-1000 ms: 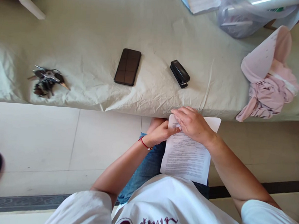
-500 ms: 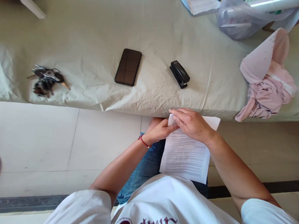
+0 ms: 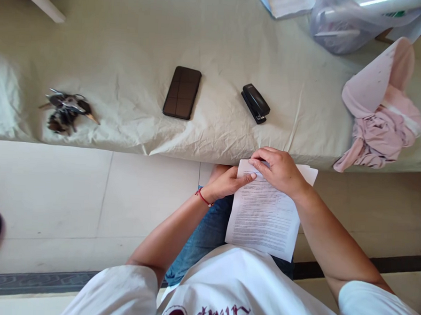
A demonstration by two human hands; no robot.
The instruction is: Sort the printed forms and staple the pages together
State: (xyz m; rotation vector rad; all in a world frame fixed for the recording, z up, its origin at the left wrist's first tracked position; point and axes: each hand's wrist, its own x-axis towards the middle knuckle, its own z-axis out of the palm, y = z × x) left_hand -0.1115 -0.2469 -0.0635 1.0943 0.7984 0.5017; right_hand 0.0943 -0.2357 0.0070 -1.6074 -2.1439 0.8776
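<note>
Printed sheets of paper (image 3: 264, 216) lie over my lap, their top edge close to the front of the covered table. My left hand (image 3: 228, 183) grips them near the upper left corner, thumb on top and the other fingers hidden underneath. A red bracelet circles that wrist. At the top edge, my right hand (image 3: 278, 169) pinches the paper between thumb and fingers. Another sheet's corner sticks out at the upper right, beyond the top page. On the table above the hands lies a black stapler (image 3: 255, 103), touched by neither hand.
A black phone (image 3: 182, 92) rests on the table's cream cover (image 3: 131, 45). Keys (image 3: 68, 110) lie to the left, near a white roll (image 3: 44, 3). At right are pink cloth (image 3: 382, 115), a plastic bag (image 3: 340, 28) and stacked papers (image 3: 289, 4).
My right hand has shifted slightly right along the top edge, away from my left thumb. The paper has moved a little right too; my left hand stays nearly in place.
</note>
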